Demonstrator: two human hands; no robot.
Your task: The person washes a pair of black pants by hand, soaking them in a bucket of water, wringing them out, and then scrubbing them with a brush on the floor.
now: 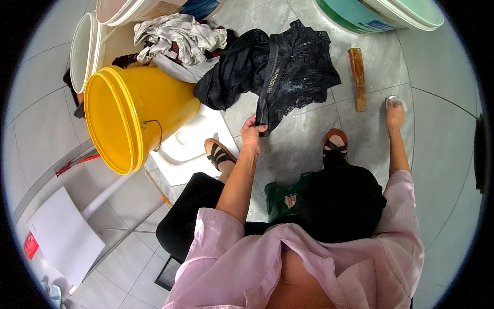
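Note:
A wet black garment [305, 73] lies spread on the grey tiled floor, its waistband bearing lettering. My left hand [251, 133] pinches the near end of that waistband between thumb and fingers. Bunched black cloth [235, 71] adjoins the garment on its left. Out to the right, my right hand [396, 116] holds a small pale object [394, 100], perhaps a piece of soap; the fingers partly hide it. A wooden brush [358, 81] rests on the floor between the garment and my right hand, its bristles not clearly visible.
A yellow bucket [166, 100] lies tipped by a white squat-toilet pan [197, 150]. Crumpled white cloth [181, 36] is heaped behind it. White buckets [83, 54] stand far left; a green-and-white bucket [359, 15] is far right. My sandalled feet [335, 141] flank the near floor.

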